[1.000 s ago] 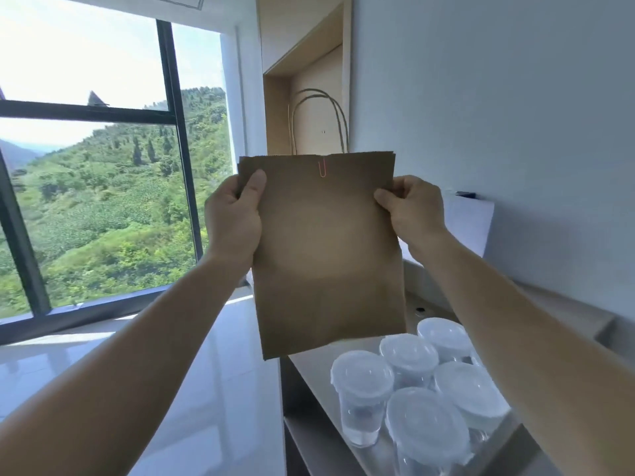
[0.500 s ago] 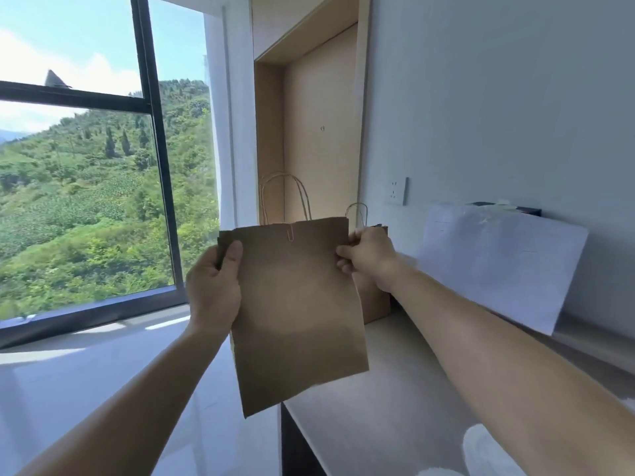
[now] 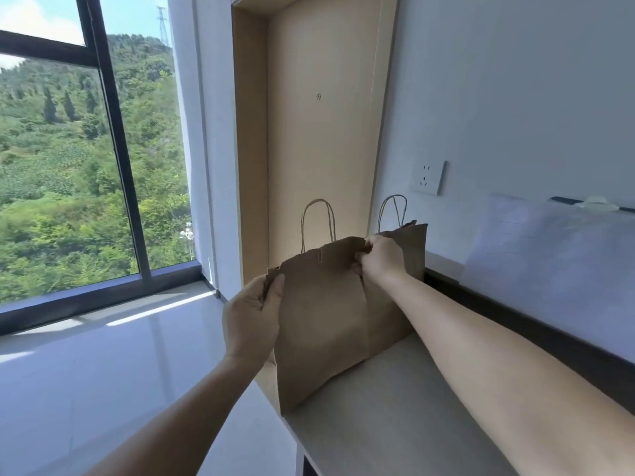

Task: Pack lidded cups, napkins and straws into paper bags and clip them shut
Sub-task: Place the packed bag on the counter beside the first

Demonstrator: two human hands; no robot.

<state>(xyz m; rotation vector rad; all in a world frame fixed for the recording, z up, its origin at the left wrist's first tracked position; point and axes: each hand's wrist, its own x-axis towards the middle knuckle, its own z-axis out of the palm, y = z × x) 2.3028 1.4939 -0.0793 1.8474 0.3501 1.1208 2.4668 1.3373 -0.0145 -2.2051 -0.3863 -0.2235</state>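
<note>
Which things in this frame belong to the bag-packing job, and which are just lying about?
Job in hand:
paper bag, gripped at its top corners by the left hand and right hand
clip on its top edge
second paper bag behind it on the counter

Lying about:
white sheet leaning on the wall
wall socket
window

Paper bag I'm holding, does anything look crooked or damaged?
The held bag is tilted, and its clipped top edge is rumpled and wavy between left hand and right hand. No tears or spills show.
</note>
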